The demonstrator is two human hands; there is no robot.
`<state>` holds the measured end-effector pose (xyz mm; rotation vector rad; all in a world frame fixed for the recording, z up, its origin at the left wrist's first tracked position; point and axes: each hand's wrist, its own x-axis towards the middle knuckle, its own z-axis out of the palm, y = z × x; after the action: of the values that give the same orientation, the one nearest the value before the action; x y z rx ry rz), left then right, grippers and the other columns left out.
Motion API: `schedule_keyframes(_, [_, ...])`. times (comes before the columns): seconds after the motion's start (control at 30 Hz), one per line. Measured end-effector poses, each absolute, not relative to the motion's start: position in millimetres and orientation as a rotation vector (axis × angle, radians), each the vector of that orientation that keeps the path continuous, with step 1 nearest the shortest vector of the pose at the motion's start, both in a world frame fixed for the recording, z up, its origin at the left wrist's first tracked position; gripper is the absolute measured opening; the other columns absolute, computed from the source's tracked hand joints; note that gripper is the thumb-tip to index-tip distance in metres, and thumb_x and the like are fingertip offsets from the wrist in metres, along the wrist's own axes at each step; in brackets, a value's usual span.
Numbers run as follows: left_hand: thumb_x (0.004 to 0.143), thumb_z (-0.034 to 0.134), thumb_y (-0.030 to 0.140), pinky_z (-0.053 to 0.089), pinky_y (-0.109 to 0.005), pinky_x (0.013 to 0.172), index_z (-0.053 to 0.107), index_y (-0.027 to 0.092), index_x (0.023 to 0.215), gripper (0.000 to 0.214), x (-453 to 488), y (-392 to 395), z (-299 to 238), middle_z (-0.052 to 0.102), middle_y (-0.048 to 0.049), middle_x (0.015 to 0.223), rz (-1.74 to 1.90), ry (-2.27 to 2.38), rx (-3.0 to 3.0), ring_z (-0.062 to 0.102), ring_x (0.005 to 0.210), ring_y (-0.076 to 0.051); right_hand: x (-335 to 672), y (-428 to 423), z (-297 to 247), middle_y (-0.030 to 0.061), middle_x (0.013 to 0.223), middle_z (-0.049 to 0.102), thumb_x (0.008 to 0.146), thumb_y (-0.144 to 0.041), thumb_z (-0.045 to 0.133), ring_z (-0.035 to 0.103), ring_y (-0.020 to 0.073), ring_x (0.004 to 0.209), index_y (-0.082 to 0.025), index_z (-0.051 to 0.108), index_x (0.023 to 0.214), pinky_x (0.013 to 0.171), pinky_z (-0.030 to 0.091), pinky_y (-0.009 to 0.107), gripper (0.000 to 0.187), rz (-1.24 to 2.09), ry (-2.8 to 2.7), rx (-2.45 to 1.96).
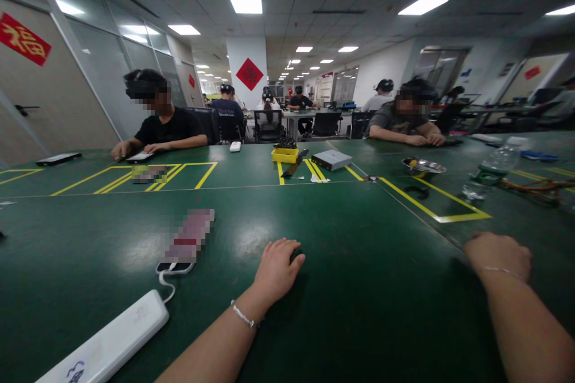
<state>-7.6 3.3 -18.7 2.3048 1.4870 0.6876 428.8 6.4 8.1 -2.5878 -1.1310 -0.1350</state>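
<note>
Your left hand [278, 270], loosely open, empty, and right hand [499, 256], curled, contents hidden, face the table's [368, 287] far edge.

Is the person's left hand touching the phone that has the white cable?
Apart. The head view shows a wide strip of green tabletop between the left hand and the phone.

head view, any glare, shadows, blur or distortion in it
Head view: ceiling lights wash out to white, pale glare marks the green table beside the phone, a shadow sits by the left hand. Head view: pixel blocks hide most of the phone, the bottle looks soft, the door at far left leans, probably from wide-angle distortion.
</note>
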Motion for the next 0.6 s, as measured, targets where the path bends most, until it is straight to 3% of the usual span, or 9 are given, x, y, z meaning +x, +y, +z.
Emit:
schedule_keyframes(0.1, [0.079, 0.045, 0.034, 0.029, -0.039, 0.096, 0.053, 0.021, 0.107, 0.032, -5.5, 1.4, -17.0, 0.056, -0.0050, 0.113, 0.739, 1.488, 2.234, 0.043, 0.111, -0.022, 361.9, 22.8, 20.8, 0.0143, 0.097, 0.056, 0.075, -0.023, 0.039, 0.051, 0.0216, 0.089, -0.014, 0.062, 0.094, 0.067, 0.036, 0.031, 0.030, -0.026, -1.418, -2.400])
schedule_keyframes(0.2, [0.077, 0.049, 0.032, 0.037, -0.035, 0.088, 0.049, 0.020, 0.111, 0.036, -0.8, -3.4, -17.6, 0.058, -0.0066, 0.109, 0.816, 1.419, 2.090, 0.050, 0.102, -0.021, 278.2, 30.2, 17.8, 0.0039, 0.093, 0.057, 0.076, -0.030, 0.041, 0.052, 0.0143, 0.083, -0.020, 0.061, 0.090, 0.070, 0.038, 0.025, 0.026, 0.139, -1.686, -2.034])
schedule_keyframes(0.3, [0.071, 0.056, 0.031, 0.043, -0.031, 0.078, 0.043, 0.021, 0.114, 0.046, 5.0, -9.0, -18.4, 0.061, -0.0050, 0.102, 0.864, 1.317, 1.991, 0.056, 0.090, -0.019, 197.0, 16.4, 8.3, 0.0027, 0.080, 0.056, 0.075, -0.028, 0.044, 0.051, 0.0128, 0.072, -0.019, 0.060, 0.080, 0.065, 0.040, 0.025, 0.019, 0.400, -1.862, -1.593])
schedule_keyframes(0.43, [0.074, 0.050, 0.022, 0.043, -0.027, 0.065, 0.053, 0.020, 0.094, 0.021, 7.5, -12.2, -16.2, 0.063, -0.0025, 0.080, 0.872, 1.341, 2.038, 0.058, 0.072, -0.016, 135.5, -9.0, 2.2, 0.0011, 0.074, 0.053, 0.073, -0.020, 0.046, 0.049, 0.0117, 0.068, -0.019, 0.055, 0.072, 0.063, 0.040, 0.025, 0.009, 0.581, -1.924, -1.311])
schedule_keyframes(0.53, [0.077, 0.045, 0.021, 0.042, -0.025, 0.063, 0.054, 0.019, 0.092, 0.017, 5.2, -10.0, -15.2, 0.062, -0.0017, 0.076, 0.938, 1.331, 2.005, 0.057, 0.068, -0.014, 141.2, -6.8, 8.2, 0.0020, 0.081, 0.055, 0.074, -0.022, 0.046, 0.050, 0.0121, 0.070, -0.020, 0.055, 0.083, 0.065, 0.041, 0.026, 0.013, 0.608, -1.983, -1.267])
schedule_keyframes(0.6, [0.078, 0.044, 0.023, 0.043, -0.026, 0.065, 0.053, 0.020, 0.094, 0.019, 3.2, -7.0, -16.5, 0.062, -0.0014, 0.078, 0.990, 1.287, 1.918, 0.058, 0.071, -0.014, 171.0, 4.9, 14.7, 0.0047, 0.091, 0.055, 0.075, -0.025, 0.045, 0.051, 0.0145, 0.079, -0.020, 0.055, 0.095, 0.073, 0.040, 0.029, 0.023, 0.451, -2.038, -1.359])
